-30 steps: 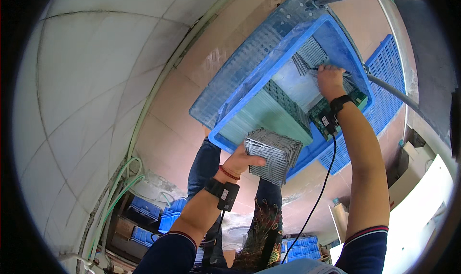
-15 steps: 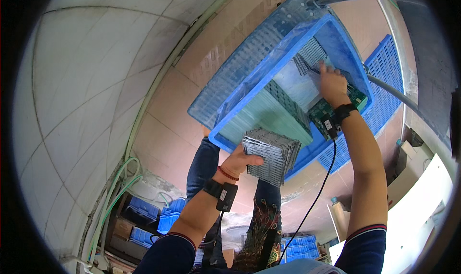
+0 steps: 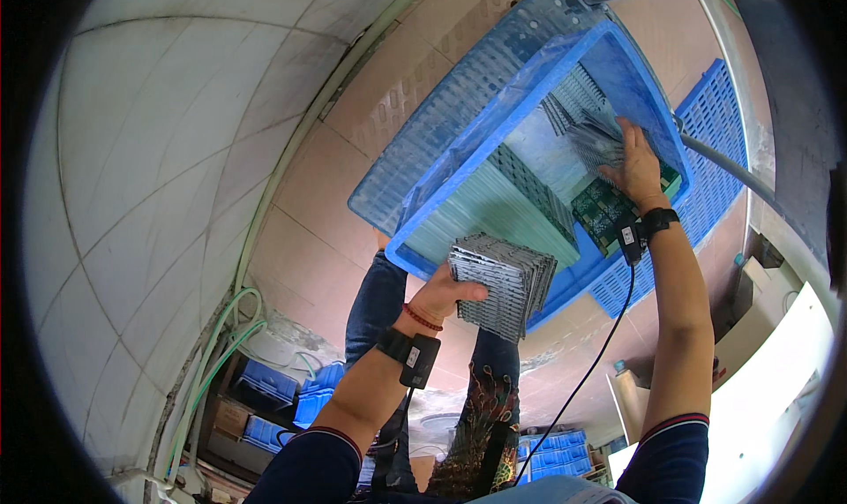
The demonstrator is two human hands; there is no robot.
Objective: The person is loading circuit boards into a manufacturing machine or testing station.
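Observation:
My left hand (image 3: 441, 297) grips a thick stack of grey, patterned circuit-board panels (image 3: 501, 285), thumb over the top face, just outside the bin's near end. Inside the blue plastic bin (image 3: 637, 58), my right hand (image 3: 640, 173) has its thumb and fingers spread around the end of a second, fanned-out stack of grey panels (image 3: 593, 142). More grey panels (image 3: 578, 94) stand at the bin's far end. Green circuit boards (image 3: 604, 211) lie under my right wrist. A long row of pale green boards (image 3: 481, 208) fills the near left part of the bin.
Another blue bin wall (image 3: 441, 116) runs along the left side. A blue slatted crate (image 3: 719, 120) lies on the tiled floor at right. Grey pipes (image 3: 728, 164) cross nearby. A tiled wall (image 3: 168, 133) rises at left, with green hoses (image 3: 216, 363) at its foot.
My right hand has shifted back and to the right, its fingers now spread around grey panels that appear more fanned out. My left hand keeps the same stack almost in place.

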